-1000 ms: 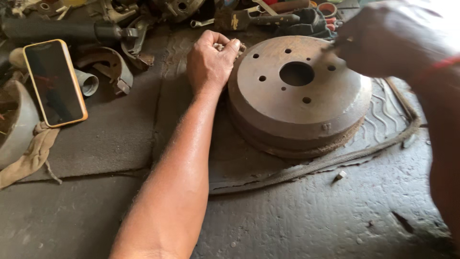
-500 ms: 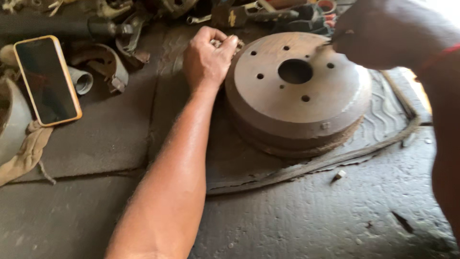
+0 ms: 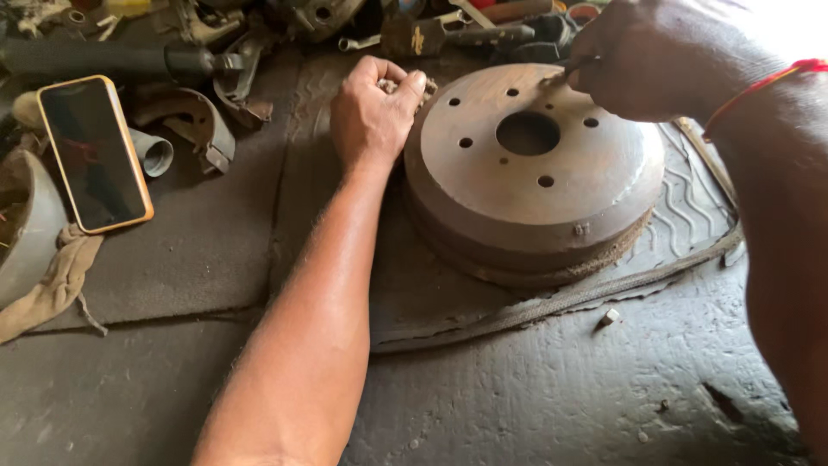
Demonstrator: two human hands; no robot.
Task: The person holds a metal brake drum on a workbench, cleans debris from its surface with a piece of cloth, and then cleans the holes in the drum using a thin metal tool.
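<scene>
Head view: left hand is curled into a fist at the upper-left edge of the drum, fingers folded over small pale pieces, possibly nuts; their kind cannot be read from this view. Its knuckles lie just beside the drum rim, forearm running down to the bottom edge of frame.

Right hand is closed above the drum's far rim, pinching a thin dark tool whose tip meets the drum face near one of the bolt holes. A red band circles that wrist.

Drum position: flat side up, centre bore and ring of small holes exposed, resting on a rubber mat laid over the concrete floor. A small stone lies on the floor just off the mat edge.

Left of the hands, well apart from the drum: a phone, screen dark, orange case, lying on a grey pad; a short pipe piece beside it; a rag below it. Mixed metal parts and wrenches line the far edge.
</scene>
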